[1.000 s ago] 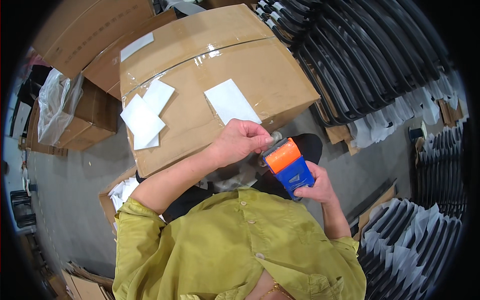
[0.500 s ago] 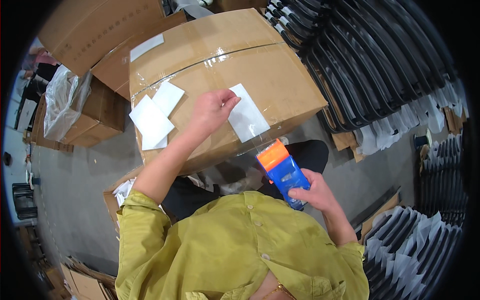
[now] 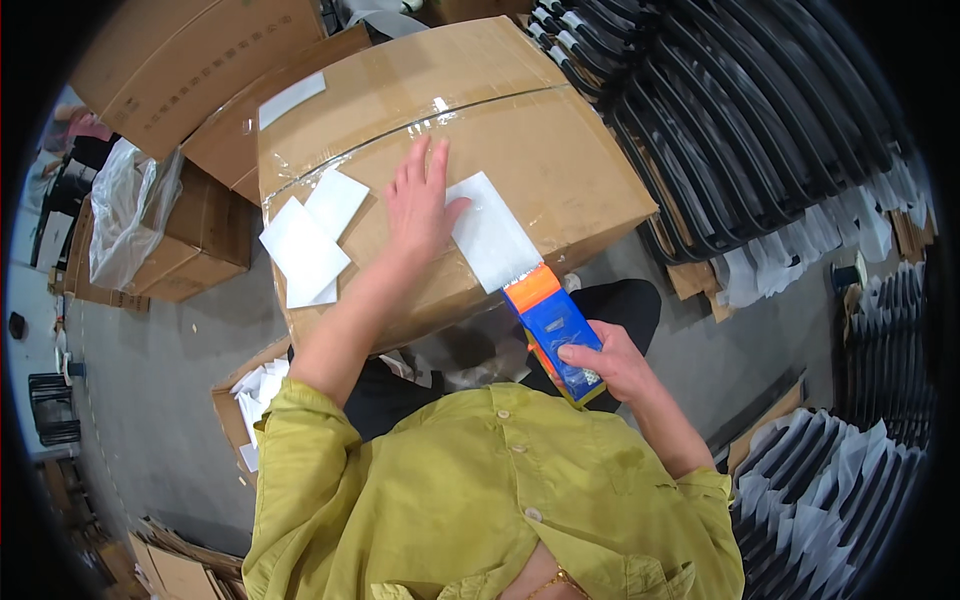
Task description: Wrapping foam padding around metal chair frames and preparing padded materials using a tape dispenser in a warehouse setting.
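My left hand (image 3: 418, 208) lies over the large cardboard box (image 3: 520, 130) with its fingers spread, the thumb touching or close to the left edge of a white foam-like sheet (image 3: 494, 232). In my right hand (image 3: 617, 362) is a blue and orange tape dispenser (image 3: 556, 332). Its orange toothed end meets the sheet's near corner at the box's front edge; whether tape sticks there I cannot tell. Left of my left hand, overlapping white sheets (image 3: 304, 252) rest on the box. A further white sheet (image 3: 292, 100) lies near the box's far left corner.
Black curved frames (image 3: 740, 130) stand in a dense row on the right, with more wrapped ones (image 3: 820, 500) lower down. A plastic-draped carton (image 3: 205, 235) is at left. Beside my left elbow sits an open carton of white pieces (image 3: 262, 392).
My left hand has let go of the sheet's edge, shifted left and opened its fingers. The tape dispenser has moved up and left against the sheet's near corner.
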The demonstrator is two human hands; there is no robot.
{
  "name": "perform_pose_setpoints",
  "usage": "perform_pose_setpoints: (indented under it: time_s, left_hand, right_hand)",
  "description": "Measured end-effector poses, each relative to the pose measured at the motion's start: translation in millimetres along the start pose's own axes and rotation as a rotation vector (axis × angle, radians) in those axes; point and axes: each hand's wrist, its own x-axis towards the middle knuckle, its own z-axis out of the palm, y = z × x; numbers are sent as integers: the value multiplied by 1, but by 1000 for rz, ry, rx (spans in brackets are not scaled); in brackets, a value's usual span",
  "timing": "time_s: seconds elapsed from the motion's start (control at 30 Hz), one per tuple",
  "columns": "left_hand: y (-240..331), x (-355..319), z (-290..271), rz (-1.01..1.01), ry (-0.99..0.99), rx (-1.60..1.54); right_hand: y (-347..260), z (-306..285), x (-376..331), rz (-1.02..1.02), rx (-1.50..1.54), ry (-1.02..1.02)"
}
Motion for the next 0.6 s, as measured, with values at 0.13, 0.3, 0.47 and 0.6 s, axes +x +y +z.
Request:
perform_pose_setpoints:
  time_s: [0.13, 0.3, 0.47, 0.6]
  left_hand:
    - [17, -40, -66, -519, -528, -729]
    - [41, -91, -71, -1327, -1016, -1268]
    - [69, -76, -45, -1256, -695, -1494]
    - [75, -58, -55, -1233, -520, -1588]
  right_hand:
    - [-3, -6, -11, 65, 53, -36]
    - [-13, -1, -20, 22, -19, -39]
    - [-4, -4, -21, 51, -80, -54]
    - [3, -7, -29, 14, -126, -21]
